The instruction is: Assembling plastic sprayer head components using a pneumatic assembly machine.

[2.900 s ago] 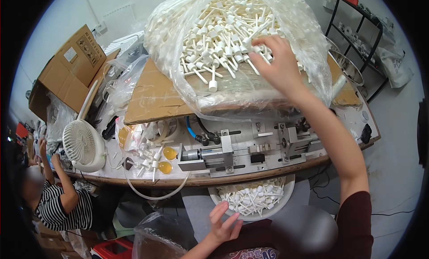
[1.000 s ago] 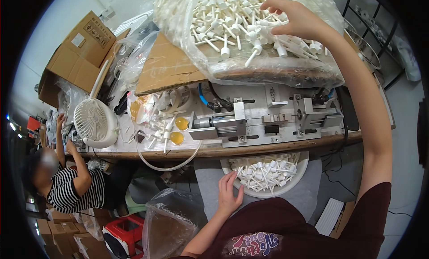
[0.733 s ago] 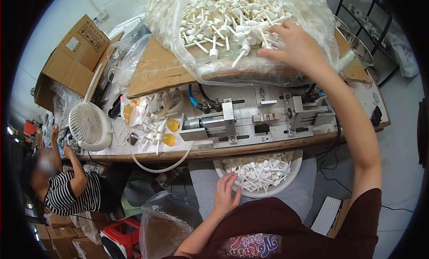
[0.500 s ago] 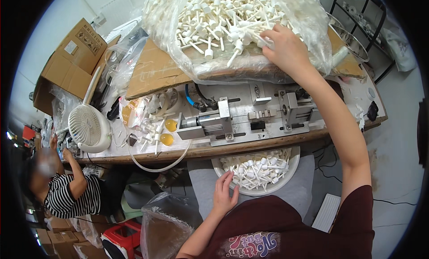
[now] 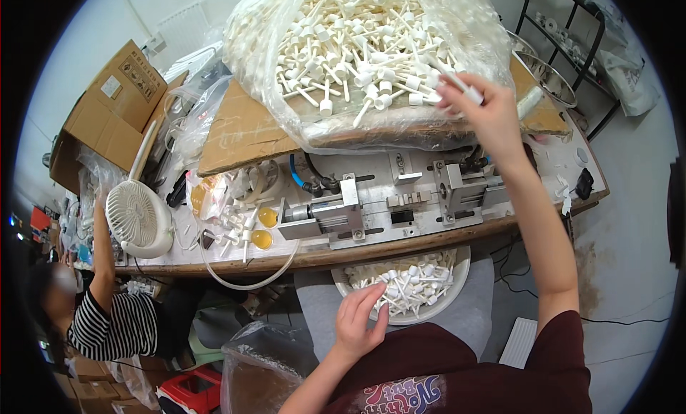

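My right hand [image 5: 480, 107] is closed on a white plastic cap with a long thin stem [image 5: 473, 95], at the right front of a big clear plastic bag [image 5: 246, 53]. That bag lies open and holds a heap of the same stemmed caps [image 5: 357, 50]. My left hand [image 5: 359, 321] hovers at the left rim of a white bowl [image 5: 461, 289], fingers apart with nothing in them. More white stemmed caps [image 5: 414, 285] fill the bowl, which rests on my lap. Between the bag and the bowl stands a metal clamping fixture [image 5: 379, 210] with a cylinder at each side.
A white fan [image 5: 136, 217], yellow round pieces [image 5: 262, 239] and loose white parts occupy the bench's left. Cardboard [image 5: 239, 132] lies under the bag. A hose [image 5: 236, 277] loops over the front edge. A co-worker in a striped shirt [image 5: 121, 321] sits at the left.
My right hand has drawn back from the heap, rightward and nearer, with a stemmed cap in it. My left hand has shifted slightly right over the bowl's rim. The co-worker's arm has reached forward.
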{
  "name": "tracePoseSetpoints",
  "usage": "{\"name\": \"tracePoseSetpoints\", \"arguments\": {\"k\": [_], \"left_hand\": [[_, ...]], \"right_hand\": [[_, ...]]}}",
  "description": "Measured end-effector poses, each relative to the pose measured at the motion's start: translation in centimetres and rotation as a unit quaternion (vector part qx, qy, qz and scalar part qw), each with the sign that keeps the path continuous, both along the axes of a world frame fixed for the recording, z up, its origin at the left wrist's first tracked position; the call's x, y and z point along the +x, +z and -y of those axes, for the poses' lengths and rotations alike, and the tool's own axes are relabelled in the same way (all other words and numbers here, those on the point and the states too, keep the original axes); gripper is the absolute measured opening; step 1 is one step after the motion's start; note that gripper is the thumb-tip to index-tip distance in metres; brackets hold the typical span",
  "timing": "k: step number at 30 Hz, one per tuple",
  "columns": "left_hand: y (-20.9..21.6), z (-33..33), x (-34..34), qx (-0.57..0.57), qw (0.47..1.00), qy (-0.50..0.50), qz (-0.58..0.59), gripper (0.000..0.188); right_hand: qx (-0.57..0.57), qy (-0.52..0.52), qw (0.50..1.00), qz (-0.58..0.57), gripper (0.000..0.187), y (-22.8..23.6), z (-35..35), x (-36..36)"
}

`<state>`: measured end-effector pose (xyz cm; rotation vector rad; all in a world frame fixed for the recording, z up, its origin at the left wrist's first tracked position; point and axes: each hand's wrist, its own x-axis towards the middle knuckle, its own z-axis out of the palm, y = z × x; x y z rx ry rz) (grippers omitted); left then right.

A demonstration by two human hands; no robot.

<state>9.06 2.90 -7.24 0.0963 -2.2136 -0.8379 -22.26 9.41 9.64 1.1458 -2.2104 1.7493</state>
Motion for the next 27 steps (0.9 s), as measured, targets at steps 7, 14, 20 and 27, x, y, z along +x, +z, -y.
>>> {"name": "tracePoseSetpoints", "arguments": {"k": [7,14,20,27], "left_hand": [[8.7,1.2,-8.4,-0.022,0.996,0.011,-0.088,0.056],[7.8,0.7,-9.0,0.044,0.998,-0.003,-0.037,0.031],[8.0,0.4,-9.2,-0.013,1.000,-0.013,-0.015,0.042],[6.8,2.7,-9.8,-0.133,0.987,0.015,0.090,0.033]], "right_hand": [[-0.110,0.141,0.953,0.245,0.023,-5.4,-1.8,11.0],[-0.098,0.078,0.969,0.215,0.021,-8.6,-3.6,14.2],[-0.112,0.016,0.966,0.233,0.026,-10.6,-4.4,14.8],[-0.081,-0.014,0.960,0.267,0.028,-11.4,-6.7,13.6]]}}
